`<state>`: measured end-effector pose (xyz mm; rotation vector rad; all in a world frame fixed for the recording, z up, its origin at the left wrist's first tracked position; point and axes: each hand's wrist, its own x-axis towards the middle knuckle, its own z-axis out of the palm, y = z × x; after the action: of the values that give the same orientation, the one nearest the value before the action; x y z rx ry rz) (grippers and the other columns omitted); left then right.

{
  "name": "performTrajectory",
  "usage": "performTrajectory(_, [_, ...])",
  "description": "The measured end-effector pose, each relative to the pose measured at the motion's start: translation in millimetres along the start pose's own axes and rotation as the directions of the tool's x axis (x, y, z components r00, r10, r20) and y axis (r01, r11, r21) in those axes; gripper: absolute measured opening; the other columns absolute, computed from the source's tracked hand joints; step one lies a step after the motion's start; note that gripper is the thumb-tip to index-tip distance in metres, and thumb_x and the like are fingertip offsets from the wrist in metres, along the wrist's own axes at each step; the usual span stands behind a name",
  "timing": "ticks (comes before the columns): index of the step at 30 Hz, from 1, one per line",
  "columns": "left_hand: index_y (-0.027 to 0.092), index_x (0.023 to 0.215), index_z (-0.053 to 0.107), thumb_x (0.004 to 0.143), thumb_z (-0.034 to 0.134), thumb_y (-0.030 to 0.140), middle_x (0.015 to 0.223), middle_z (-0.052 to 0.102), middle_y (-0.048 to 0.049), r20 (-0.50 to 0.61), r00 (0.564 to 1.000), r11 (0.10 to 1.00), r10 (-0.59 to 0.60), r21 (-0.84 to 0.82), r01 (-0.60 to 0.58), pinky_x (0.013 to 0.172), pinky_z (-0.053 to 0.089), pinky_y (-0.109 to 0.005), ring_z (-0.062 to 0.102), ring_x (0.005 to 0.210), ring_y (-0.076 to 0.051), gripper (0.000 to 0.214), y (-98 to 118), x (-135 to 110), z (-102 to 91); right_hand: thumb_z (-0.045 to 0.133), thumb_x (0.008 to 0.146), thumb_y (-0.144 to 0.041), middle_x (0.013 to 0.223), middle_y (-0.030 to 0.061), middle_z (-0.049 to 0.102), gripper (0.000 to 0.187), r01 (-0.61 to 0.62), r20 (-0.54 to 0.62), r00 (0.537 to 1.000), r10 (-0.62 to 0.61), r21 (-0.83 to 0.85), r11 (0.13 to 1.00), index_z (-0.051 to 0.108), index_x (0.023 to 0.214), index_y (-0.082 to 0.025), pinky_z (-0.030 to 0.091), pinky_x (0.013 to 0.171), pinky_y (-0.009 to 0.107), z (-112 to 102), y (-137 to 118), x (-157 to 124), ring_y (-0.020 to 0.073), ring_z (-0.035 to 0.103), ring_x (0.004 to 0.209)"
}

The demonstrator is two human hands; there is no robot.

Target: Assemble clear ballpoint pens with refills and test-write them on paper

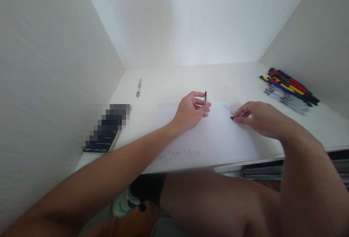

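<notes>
My left hand (192, 110) is closed around a clear pen (205, 100), which stands roughly upright between thumb and fingers over a white sheet of paper (209, 142). A dark section shows near the pen's upper part. To the right, my right hand (257, 117) pinches a small black piece (232, 118) low over the paper's upper right part. Whether that piece is a cap or another pen part, I cannot tell. Small dark and reddish marks dot the lower edge of the sheet.
Several red, yellow, blue and black pens (291, 86) lie in a pile at the right, with several clear pens (289, 100) beside them. Another clear pen (139, 87) rests at the back left. A phone (105, 131), partly pixelated, lies by the left wall. White panels enclose the desk.
</notes>
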<state>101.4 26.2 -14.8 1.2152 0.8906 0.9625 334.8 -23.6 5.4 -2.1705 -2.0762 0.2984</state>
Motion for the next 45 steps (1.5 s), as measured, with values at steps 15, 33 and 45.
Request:
performTrajectory(15, [0.015, 0.105, 0.058, 0.088, 0.069, -0.004, 0.090, 0.074, -0.0063, 0.003, 1.000, 0.999, 0.021, 0.027, -0.021, 0.069, 0.063, -0.032, 0.070, 0.072, -0.014, 0.027, -2, 3, -1.8, 0.071, 0.084, -0.015, 0.085, 0.0068, 0.080, 0.013, -0.054, 0.067, 0.996, 0.058, -0.059, 0.997, 0.083, 0.082, -0.021, 0.048, 0.073, 0.036, -2, -5, -3, 0.0251, 0.071, 0.078])
performTrajectory(33, [0.015, 0.103, 0.060, 0.088, 0.070, -0.001, 0.089, 0.074, -0.0062, 0.008, 1.000, 0.998, 0.030, 0.055, -0.030, 0.067, 0.063, -0.031, 0.070, 0.072, -0.014, 0.024, -4, 4, -1.9, 0.061, 0.090, -0.011, 0.089, 0.0124, 0.078, 0.021, 0.028, 0.113, 0.993, -0.025, -0.029, 0.999, 0.079, 0.081, -0.017, 0.047, 0.068, 0.033, 1, -2, -2, 0.0247, 0.070, 0.076])
performTrajectory(45, [0.012, 0.102, 0.065, 0.090, 0.071, 0.001, 0.088, 0.072, -0.0059, 0.025, 0.999, 0.998, 0.034, 0.045, -0.035, 0.066, 0.064, -0.030, 0.068, 0.071, -0.013, 0.018, -7, 5, -3.8, 0.053, 0.095, -0.013, 0.099, 0.0184, 0.076, 0.028, 0.028, -0.056, 0.998, -0.039, -0.173, 0.984, 0.080, 0.101, -0.010, 0.050, 0.078, 0.035, 17, -13, 11, 0.0272, 0.070, 0.085])
